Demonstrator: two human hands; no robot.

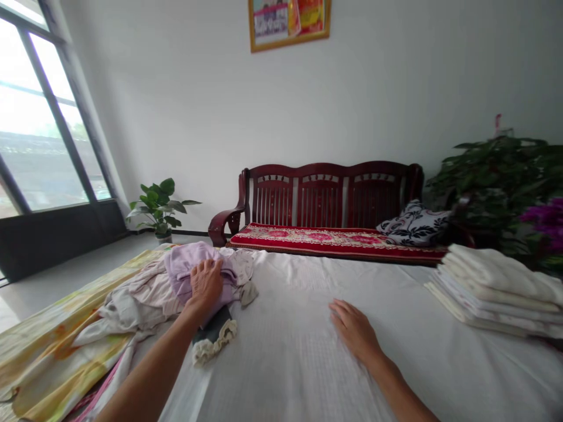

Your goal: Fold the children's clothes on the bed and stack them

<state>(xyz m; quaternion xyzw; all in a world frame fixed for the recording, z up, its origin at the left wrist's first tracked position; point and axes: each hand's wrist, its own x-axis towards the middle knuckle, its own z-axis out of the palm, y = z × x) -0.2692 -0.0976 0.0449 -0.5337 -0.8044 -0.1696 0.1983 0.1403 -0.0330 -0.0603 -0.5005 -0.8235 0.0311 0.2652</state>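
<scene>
On the left of the white-covered table lies a loose pile of clothes. My left hand (pixel 206 282) is on top of it, fingers bent into a soft lilac garment (pixel 182 264) and gripping its cloth. Beside and under the lilac piece are a pale grey-white garment (pixel 136 302) and a dark grey piece with a cream ruffled edge (pixel 215 334). My right hand (pixel 354 331) rests low over the white sheet (pixel 290 351), its fingers stretched out and holding nothing. A neat stack of folded white cloths (pixel 501 290) stands at the far right.
A yellow patterned cloth (pixel 48 340) covers the table's left side. Behind the table stands a dark red wooden bench (pixel 319 193) with a red floral cover and a black-and-white cushion (pixel 416 223). Potted plants, one leafy plant (pixel 162 205) at left, flank the bench.
</scene>
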